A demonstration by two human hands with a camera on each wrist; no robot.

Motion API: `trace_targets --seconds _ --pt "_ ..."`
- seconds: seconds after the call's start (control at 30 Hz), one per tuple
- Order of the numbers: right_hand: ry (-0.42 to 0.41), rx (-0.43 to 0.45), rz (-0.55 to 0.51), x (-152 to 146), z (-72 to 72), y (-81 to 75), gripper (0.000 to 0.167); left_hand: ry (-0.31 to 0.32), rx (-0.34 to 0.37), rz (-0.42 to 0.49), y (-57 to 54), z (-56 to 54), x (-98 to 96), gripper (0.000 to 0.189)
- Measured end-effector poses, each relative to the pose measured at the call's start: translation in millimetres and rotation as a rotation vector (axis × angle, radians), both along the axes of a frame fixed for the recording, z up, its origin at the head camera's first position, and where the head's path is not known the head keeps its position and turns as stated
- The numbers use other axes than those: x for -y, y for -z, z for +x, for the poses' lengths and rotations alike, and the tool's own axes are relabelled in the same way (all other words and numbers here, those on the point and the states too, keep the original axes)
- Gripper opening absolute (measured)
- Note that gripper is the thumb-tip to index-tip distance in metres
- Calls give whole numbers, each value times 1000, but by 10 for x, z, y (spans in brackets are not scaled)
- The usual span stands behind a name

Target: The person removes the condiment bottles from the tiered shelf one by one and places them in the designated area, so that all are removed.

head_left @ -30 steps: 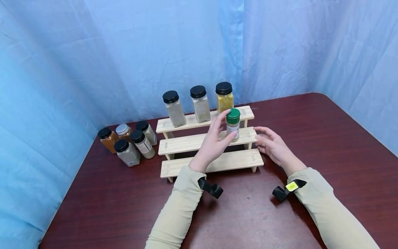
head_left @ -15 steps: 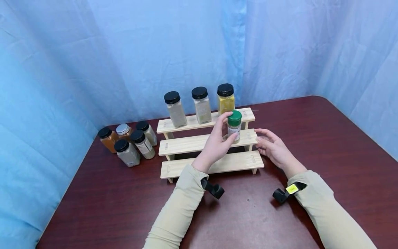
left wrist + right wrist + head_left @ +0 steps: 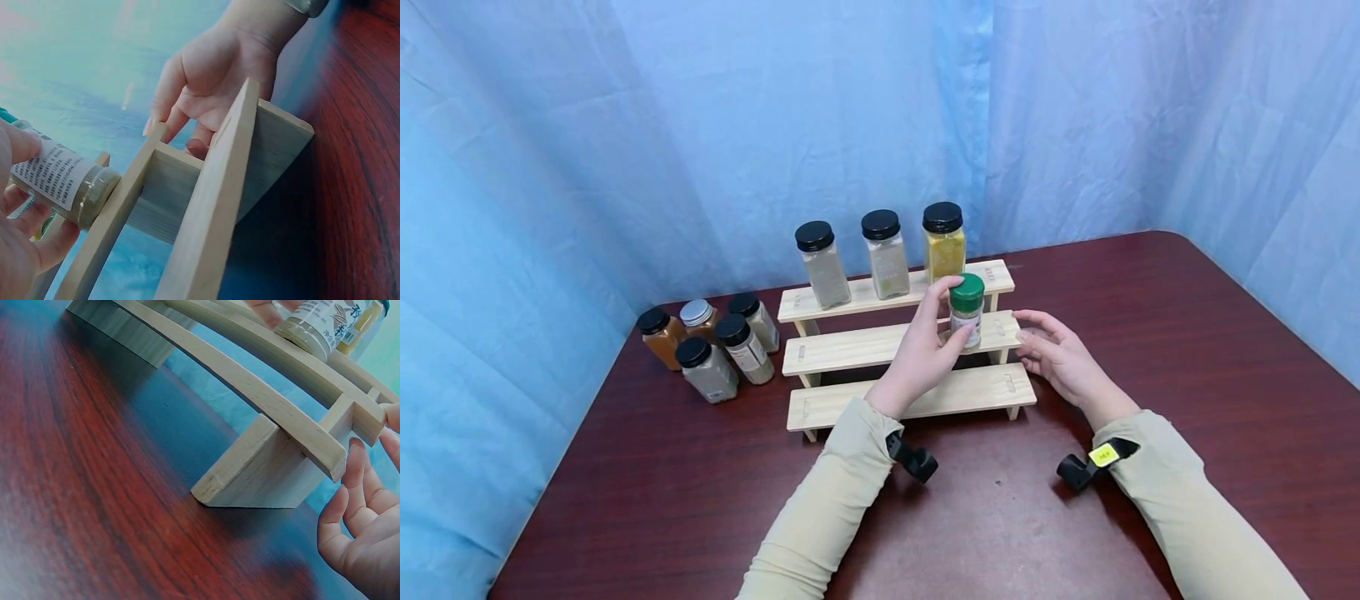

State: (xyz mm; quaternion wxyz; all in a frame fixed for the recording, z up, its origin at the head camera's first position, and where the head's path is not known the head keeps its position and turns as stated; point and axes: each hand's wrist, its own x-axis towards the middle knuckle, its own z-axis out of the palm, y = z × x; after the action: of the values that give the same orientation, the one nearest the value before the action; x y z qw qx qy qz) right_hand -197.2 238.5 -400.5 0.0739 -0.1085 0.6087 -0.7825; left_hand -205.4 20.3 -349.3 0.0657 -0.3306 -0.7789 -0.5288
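Note:
My left hand (image 3: 919, 357) holds a small spice jar (image 3: 967, 296) with a green lid, thumb on one side and fingers on the other. Upright, the jar stands at the right part of the middle step of a three-step wooden rack (image 3: 850, 348); in the left wrist view its base (image 3: 99, 195) meets the step's edge. At the rack's right end, fingers of my right hand (image 3: 1063, 362) touch the end of the middle step. In the right wrist view the thumb (image 3: 333, 515) of that hand is apart from the wood.
Three taller black-lidded jars (image 3: 888, 262) line the rack's top step, the right one holding yellow powder. Left of the rack, several more spice jars (image 3: 709, 371) are grouped on the dark red table (image 3: 700, 500). A blue curtain (image 3: 737, 125) hangs behind.
My left hand has brought the green-lidded jar slightly down and toward the front of the middle step. The right hand stays at the rack's end.

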Motion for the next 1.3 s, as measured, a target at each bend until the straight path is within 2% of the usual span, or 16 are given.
trace_targets --seconds 0.17,0.43,0.7,1.3 --pt "-3 -7 -6 1 -7 7 22 17 -18 -3 5 21 37 57" --pt "-9 -16 -26 9 -17 38 23 34 -7 -11 10 79 123 55" --pt "-1 -23 -20 8 -13 19 24 19 -65 -32 30 183 229 57" --pt "5 -16 -9 6 -23 32 23 54 -12 -46 65 404 386 59"
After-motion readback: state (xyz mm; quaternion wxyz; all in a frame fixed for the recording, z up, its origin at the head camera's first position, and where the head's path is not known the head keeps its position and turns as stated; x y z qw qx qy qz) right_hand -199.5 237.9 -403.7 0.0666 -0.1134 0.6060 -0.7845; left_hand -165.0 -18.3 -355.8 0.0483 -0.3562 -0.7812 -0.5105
